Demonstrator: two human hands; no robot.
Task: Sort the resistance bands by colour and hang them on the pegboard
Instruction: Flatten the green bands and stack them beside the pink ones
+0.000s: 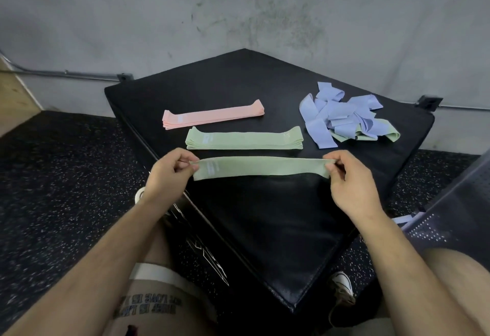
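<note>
Currently left hand (pixel 169 174) and right hand (pixel 350 178) pinch the green band (pixel 262 167) by its ends, fingers (pixel 334 170) curled, stretching it flat, probably for the green stack (pixel 244 140). Lilac pile (pixel 342 115) upper right looks unsorted

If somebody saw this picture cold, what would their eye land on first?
A green band is pulled flat between the left hand and right hand over the black padded box. Behind it lie a neat pink stack and a green stack; to the right sits a tangled lilac pile.
</note>
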